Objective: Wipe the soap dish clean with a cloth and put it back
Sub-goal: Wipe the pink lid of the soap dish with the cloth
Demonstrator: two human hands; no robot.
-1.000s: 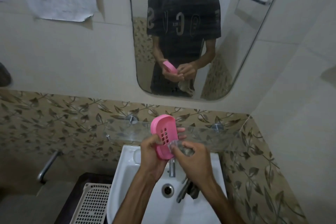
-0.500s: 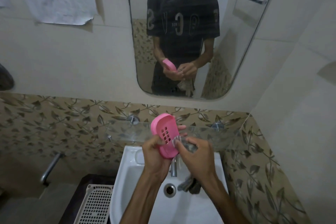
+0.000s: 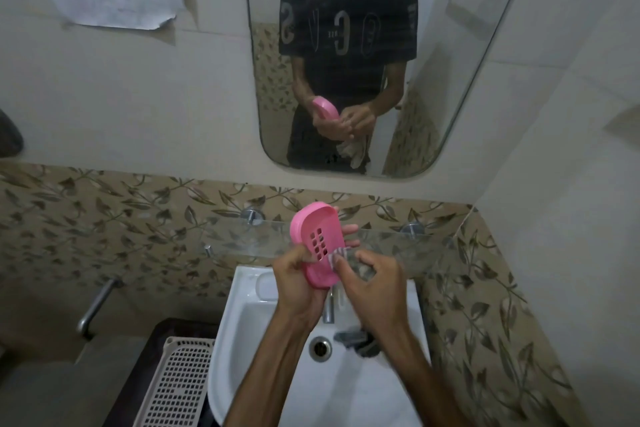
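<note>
- The pink dish is held up on its edge over the far end of the sink, just in front of the glass shelf; its slotted inner face is turned toward the camera.
- The left hand grips the dish at its near end — thumb on the inner face, fingertips showing past the right rim.
- The right hand has its fingers curled round a bunched cloth and presses a fold of it against the dish's lower right edge, just beside the slots.
- The cloth's loose tail hangs under the right wrist, down over the sink near the drain; the mirror shows the same tail dangling below the hands.
- Progress, as a judgement: wiping is under way, not done — the cloth is on one rim only, and I cannot tell whether the rest of the face or the back is clean.
- Left to do: finish the inside and the underside, then set the dish back; the shelf looks the likely spot, though nothing marks it.
- A perforated basket sits near left of the sink.
</note>
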